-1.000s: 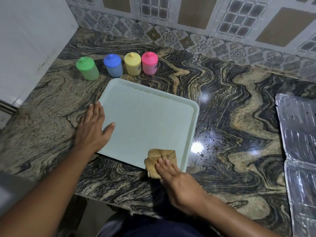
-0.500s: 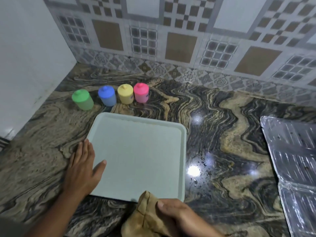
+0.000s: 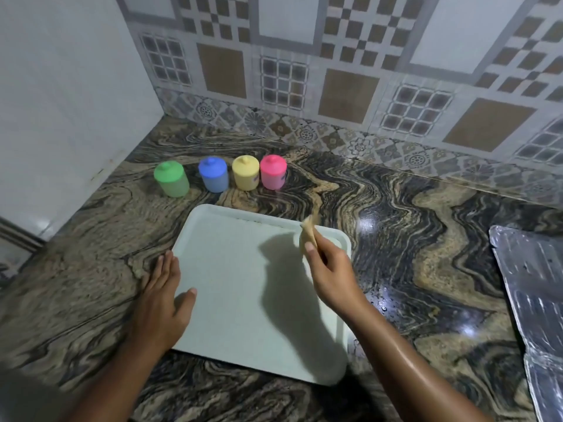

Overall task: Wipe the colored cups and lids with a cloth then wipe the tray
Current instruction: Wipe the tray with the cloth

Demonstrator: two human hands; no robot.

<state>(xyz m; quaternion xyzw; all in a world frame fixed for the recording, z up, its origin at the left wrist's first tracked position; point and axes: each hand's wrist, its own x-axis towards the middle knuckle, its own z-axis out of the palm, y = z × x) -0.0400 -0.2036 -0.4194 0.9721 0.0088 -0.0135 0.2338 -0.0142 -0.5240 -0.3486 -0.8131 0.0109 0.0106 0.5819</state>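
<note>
Swirled granite counter (image 3: 396,223), corner of a tiled room. The pale tray (image 3: 243,330) lay flat on the near counter, slightly skewed; its long axis was unclear. The left hand (image 3: 161,300) rested flat on the tray's left rim, fingers straight. The right hand (image 3: 330,275) hovered over the far right corner, pinching a bunched tan cloth (image 3: 307,236) that pointed up and away. Beyond stood the green cup (image 3: 171,179), blue cup (image 3: 213,175), yellow cup (image 3: 245,173) and pink cup (image 3: 273,172), upright and lidded, in a left-right row. Patterned tile wall (image 3: 335,71) behind.

Left hand (image 3: 163,292) lies flat on the tray's (image 3: 237,300) left edge, thumb on its surface. Right hand (image 3: 330,274) pinches the cloth (image 3: 308,236) above the far right corner. Four lidded cups (image 3: 221,176) line the counter (image 3: 411,239) beyond.
</note>
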